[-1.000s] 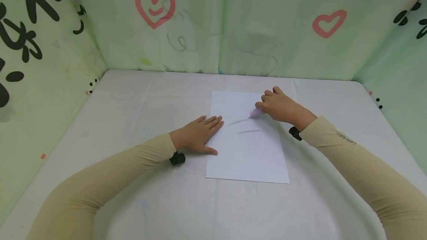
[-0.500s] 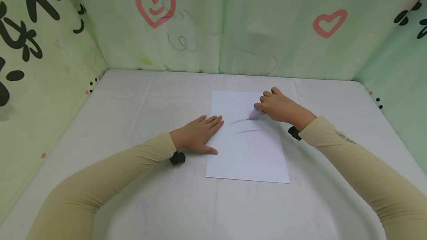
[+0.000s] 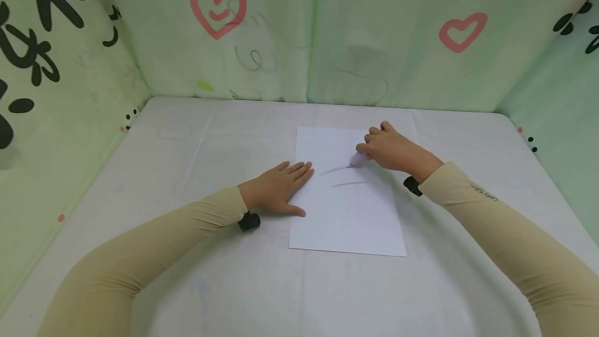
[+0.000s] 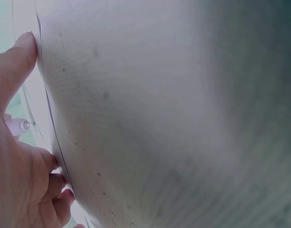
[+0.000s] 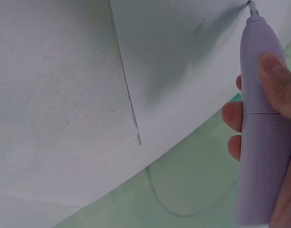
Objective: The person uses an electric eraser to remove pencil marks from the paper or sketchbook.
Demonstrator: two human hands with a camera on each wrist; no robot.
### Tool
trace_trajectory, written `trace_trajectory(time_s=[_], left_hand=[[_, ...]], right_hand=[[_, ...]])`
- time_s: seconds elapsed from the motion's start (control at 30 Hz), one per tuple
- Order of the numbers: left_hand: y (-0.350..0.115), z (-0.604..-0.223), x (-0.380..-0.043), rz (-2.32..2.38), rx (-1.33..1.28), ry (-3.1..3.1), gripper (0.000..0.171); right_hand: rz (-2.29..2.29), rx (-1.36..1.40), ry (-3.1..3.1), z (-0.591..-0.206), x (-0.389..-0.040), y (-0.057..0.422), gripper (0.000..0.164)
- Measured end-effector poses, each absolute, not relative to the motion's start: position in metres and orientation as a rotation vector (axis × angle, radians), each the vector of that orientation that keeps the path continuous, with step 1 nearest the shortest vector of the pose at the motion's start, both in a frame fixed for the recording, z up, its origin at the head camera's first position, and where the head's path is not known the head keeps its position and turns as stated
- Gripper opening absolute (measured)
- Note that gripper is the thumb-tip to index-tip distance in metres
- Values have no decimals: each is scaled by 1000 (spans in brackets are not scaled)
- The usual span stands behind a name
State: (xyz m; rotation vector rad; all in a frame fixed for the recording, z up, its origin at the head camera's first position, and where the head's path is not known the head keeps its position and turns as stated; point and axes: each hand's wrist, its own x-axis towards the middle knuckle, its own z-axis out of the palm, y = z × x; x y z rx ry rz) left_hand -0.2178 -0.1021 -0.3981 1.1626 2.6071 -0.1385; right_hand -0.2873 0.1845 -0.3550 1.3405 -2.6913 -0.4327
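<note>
Over the white sheet (image 3: 343, 222), the right hand (image 3: 390, 147) holds a lilac tool (image 5: 258, 107)

Along the sheet's left edge I have the left hand (image 3: 277, 187) laid palm down, its straight fingers reaching onto the paper and its thumb well apart from them, nearer the sheet's near edge; that grip is spread. Over the sheet's right part, the right hand's grip is clamped on the tool: my right wrist view shows the thumb pressed along the lilac body and fingertips at its other side. The tool is tilted, its narrow metal tip (image 5: 252, 9) pointing down toward the middle of the sheet, at the right end of an upper stroke (image 3: 333, 171). Whether the tip actually bears on the paper I cannot quite tell. A lower stroke (image 3: 349, 184), also grey, lies just beside the first, on the side of the sheet's near edge. My left wrist view catches the tool's front end between thumb and fingers.

Around the sheet spreads a white surface (image 3: 210, 285). From either side of the sheet's near edge come a left sleeve (image 3: 107, 269) and a right sleeve (image 3: 510, 248), both tan. Just left of the sheet, a small black device (image 3: 249, 222) sits at the left wrist. Beyond the sheet's far edge I see a pale green curtain (image 3: 374, 77) with a smiling red heart (image 3: 219, 16) left of the sheet.
</note>
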Motion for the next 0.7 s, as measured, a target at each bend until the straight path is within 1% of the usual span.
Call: trace_trajectory(time_s=[0.47,0.7], left_hand=[[-103,-400,-219,-125,1166,2607,96],[-103,-400,-219,-125,1165,2608,96]], right_hand=[[-400,1359,-2685,-353,-285,183,12],[-405,1353,-2671,-354,-287,183,13]])
